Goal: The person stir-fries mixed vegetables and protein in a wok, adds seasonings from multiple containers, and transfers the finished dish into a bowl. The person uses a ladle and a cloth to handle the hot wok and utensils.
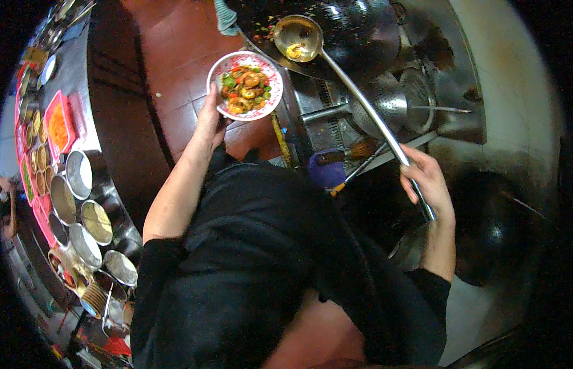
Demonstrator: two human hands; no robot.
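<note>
My left hand grips the near-left rim of a red-and-white patterned bowl. In the bowl lies cooked food with glossy brown pieces, green slices and red bits. My right hand is closed around the handle of a long metal ladle. The ladle's round head is over the edge of a dark wok, to the upper right of the bowl. One yellowish piece of food sits in the ladle. Scraps of food cling to the wok's surface.
A perforated metal strainer and a brush lie below the wok. A green cloth hangs near its left edge. At left, a steel counter bears metal pots and a pink basket of shredded orange food. Another person's arm shows far left.
</note>
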